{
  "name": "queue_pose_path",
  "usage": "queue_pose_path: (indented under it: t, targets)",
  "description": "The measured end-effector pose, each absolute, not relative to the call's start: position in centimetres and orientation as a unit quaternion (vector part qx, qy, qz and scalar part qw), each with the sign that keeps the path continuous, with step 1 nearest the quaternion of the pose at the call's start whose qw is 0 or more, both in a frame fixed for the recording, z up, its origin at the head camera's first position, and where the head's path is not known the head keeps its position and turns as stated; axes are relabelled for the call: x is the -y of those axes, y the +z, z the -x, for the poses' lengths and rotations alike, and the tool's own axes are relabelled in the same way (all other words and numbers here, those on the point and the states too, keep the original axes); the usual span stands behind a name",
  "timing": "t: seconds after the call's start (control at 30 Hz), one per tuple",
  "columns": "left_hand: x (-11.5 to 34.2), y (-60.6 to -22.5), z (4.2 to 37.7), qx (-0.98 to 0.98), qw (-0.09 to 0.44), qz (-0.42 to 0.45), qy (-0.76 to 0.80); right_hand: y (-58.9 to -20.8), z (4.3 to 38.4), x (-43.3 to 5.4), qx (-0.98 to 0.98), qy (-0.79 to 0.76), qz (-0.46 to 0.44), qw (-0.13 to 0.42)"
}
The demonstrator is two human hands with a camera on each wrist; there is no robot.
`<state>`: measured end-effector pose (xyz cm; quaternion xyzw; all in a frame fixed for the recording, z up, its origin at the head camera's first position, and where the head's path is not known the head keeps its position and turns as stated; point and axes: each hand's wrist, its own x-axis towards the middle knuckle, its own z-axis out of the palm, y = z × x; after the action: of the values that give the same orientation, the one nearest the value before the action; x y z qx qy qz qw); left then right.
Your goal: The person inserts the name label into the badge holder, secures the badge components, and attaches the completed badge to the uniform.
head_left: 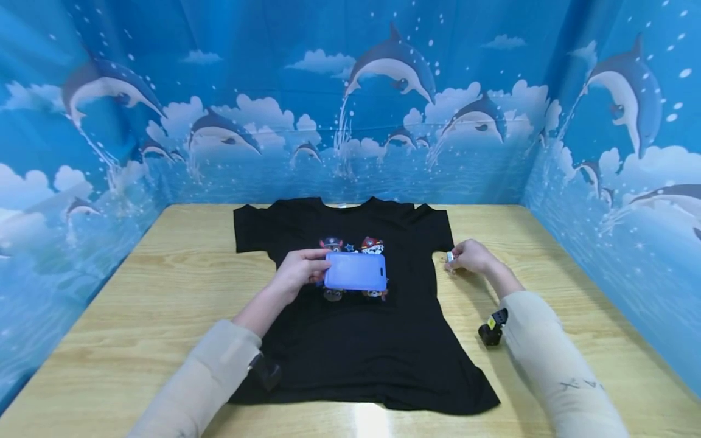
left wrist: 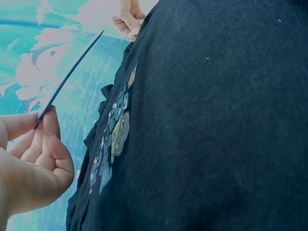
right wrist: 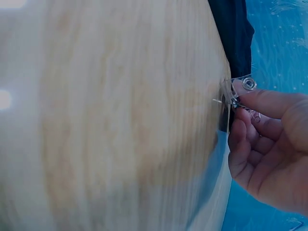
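My left hand pinches one short edge of a flat blue-violet badge holder, which has a small slot at its far end. It is held above the printed front of a black T-shirt. In the left wrist view the badge holder appears edge-on between thumb and fingers. To the right, just off the shirt's sleeve, my right hand pinches a small badge clip. In the right wrist view the clip shows metal parts and a clear strap with a round snap; my fingers partly hide it.
The T-shirt lies spread on a wooden table, collar toward the back. A blue curtain with dolphins encloses the back and sides. Bare wood extends left and right of the shirt. A dark wrist camera sits at my right sleeve.
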<state>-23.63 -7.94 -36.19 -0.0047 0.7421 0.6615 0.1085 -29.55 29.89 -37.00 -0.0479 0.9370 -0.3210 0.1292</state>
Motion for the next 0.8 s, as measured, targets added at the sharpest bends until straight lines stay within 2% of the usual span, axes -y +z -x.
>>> queue_pose_path:
  t: [0.57,0.8]
  targets:
    - [7.8,-36.0,23.6,-0.739,0.112,0.001,0.664,-36.3,28.5,-30.1,-0.94,-0.322,0.034,0.105]
    - [7.7,-35.9,23.7,-0.741,0.111,0.0,0.663,-36.3,28.0,-29.9,-0.93,-0.342,0.033,0.13]
